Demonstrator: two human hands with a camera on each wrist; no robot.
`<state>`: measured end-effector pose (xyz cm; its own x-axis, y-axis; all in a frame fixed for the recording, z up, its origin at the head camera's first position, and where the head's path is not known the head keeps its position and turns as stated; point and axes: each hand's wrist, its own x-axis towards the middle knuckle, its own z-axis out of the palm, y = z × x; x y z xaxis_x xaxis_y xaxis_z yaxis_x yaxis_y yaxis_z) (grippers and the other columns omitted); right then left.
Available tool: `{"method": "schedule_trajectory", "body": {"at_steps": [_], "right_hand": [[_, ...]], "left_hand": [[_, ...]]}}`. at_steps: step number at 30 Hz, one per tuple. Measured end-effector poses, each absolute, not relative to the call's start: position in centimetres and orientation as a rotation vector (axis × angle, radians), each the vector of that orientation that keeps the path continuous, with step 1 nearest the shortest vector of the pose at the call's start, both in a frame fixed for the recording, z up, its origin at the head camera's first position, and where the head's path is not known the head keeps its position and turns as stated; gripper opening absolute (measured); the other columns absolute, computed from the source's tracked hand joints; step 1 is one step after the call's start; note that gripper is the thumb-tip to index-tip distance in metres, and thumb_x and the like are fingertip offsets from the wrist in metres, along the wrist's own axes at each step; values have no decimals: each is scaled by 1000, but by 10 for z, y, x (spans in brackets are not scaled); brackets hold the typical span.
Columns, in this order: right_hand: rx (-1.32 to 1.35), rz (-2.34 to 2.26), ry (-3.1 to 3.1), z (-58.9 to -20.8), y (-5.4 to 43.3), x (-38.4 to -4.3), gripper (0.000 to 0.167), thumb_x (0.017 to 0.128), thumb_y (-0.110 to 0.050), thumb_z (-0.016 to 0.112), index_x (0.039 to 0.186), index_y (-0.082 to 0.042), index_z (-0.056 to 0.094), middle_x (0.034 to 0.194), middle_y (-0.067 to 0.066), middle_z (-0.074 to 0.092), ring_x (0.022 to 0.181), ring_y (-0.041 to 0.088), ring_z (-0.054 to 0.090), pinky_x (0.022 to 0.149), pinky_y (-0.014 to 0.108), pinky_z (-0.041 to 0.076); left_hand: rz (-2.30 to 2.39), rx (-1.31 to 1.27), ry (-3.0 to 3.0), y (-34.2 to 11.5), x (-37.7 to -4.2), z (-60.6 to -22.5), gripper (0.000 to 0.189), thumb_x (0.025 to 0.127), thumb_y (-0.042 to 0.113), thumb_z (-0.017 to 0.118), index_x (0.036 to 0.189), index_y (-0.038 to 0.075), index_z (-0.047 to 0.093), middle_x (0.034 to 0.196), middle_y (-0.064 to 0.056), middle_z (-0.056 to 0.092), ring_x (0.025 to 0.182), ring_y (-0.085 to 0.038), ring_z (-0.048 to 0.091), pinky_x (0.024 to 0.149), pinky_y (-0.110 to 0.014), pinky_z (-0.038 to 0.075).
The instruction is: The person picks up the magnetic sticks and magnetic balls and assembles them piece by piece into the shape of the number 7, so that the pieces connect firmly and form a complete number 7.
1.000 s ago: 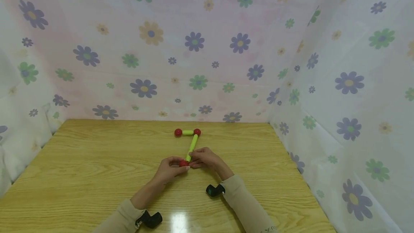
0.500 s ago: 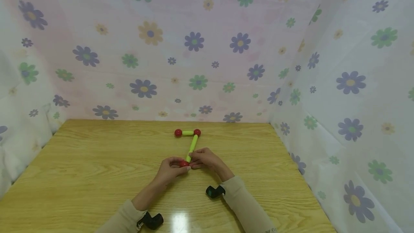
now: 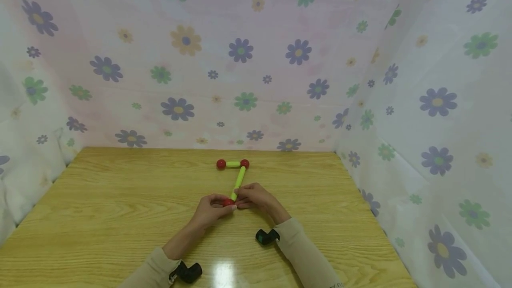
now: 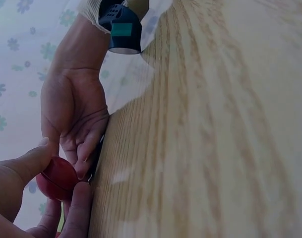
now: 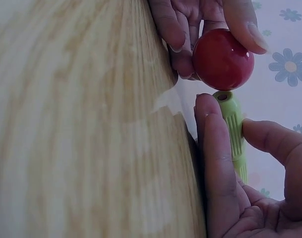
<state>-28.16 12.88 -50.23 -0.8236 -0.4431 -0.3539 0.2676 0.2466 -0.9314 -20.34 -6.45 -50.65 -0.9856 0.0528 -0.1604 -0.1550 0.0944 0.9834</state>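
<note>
My left hand (image 3: 206, 212) pinches a red ball (image 5: 223, 59) between thumb and fingers, low over the wooden table. Right beside it, my right hand (image 3: 258, 195) holds the near end of a long yellow-green rod (image 5: 235, 131) between thumb and fingers. In the right wrist view the rod's hollow tip sits right at the underside of the ball. The rod's far end meets a second red ball (image 3: 245, 163). From there a short yellow-green rod (image 3: 233, 164) runs left to a third red ball (image 3: 221, 164).
The wooden table (image 3: 120, 208) ends at a flower-printed cloth (image 3: 216, 88) behind, with more cloth at both sides. Dark wrist cameras (image 3: 267, 236) stick out from both beige sleeves (image 3: 308, 252), low over the tabletop.
</note>
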Motion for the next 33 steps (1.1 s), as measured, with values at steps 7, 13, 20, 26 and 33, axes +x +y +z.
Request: {"method": "schedule_trajectory", "body": {"at_steps": [7, 13, 20, 26, 33], "right_hand": [[-162, -1644, 1939, -500, 129, -281, 35, 103, -22, 61, 117, 9, 68, 88, 8, 73, 75, 11, 72, 75, 26, 61], [-174, -1651, 1939, -502, 130, -282, 36, 103, -23, 60, 118, 9, 68, 88, 8, 73, 76, 11, 72, 76, 26, 62], [-163, -1650, 1936, -501, 130, -282, 35, 103, -22, 61, 117, 9, 69, 87, 7, 73, 76, 11, 71, 76, 26, 61], [-170, -1648, 1943, -501, 130, -281, 32, 103, -22, 61, 112, 7, 70, 86, 6, 73, 75, 10, 71, 74, 24, 61], [-172, -1653, 1936, -503, 130, -281, 35, 103, -23, 61, 117, 9, 68, 88, 7, 72, 76, 11, 71, 76, 26, 61]], "left_hand": [[2007, -97, 2216, -64, -205, -507, 43, 86, 16, 84, 117, -6, 65, 105, -15, 67, 89, -18, 65, 74, -35, 57], [2009, -103, 2217, -62, -207, -509, 39, 87, 15, 83, 116, -6, 65, 103, -14, 67, 87, -18, 65, 74, -35, 57], [2009, -78, 2212, -62, -206, -507, 39, 88, 16, 82, 117, -5, 66, 103, -14, 67, 87, -19, 64, 72, -32, 56], [2020, -81, 2216, -60, -204, -505, 37, 88, 15, 81, 116, -5, 66, 100, -13, 67, 85, -17, 64, 68, -29, 54], [2003, -91, 2233, -60, -205, -507, 39, 87, 16, 83, 115, -5, 66, 100, -13, 67, 85, -18, 64, 68, -27, 53]]}}
